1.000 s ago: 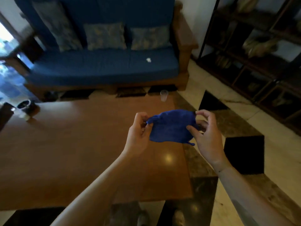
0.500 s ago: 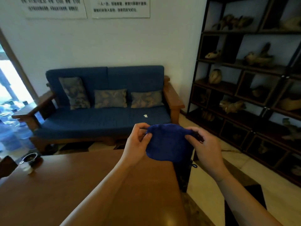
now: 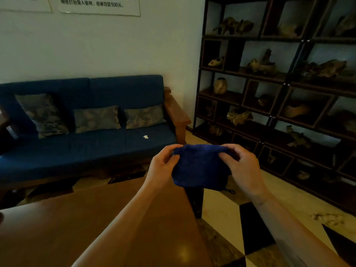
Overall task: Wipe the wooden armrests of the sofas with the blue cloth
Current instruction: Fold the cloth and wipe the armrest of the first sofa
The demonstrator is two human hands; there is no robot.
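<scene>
My left hand (image 3: 163, 168) and right hand (image 3: 243, 170) pinch the blue cloth (image 3: 200, 166) by its top corners, fingers curled on it, above the worktop (image 3: 77, 228) edge. Beyond, the sofa (image 3: 86, 147) holds three cushions; its wooden armrest (image 3: 178, 112) is untouched. Shelf (image 3: 269, 78) cubbies hold driftwood pieces.

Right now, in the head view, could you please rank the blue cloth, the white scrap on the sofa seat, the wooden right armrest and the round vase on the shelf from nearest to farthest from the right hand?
1. Blue cloth: pinched by the right hand.
2. White scrap: up-left, on the seat.
3. Wooden right armrest: beyond the scrap.
4. Round vase: on the shelf, farthest.
</scene>
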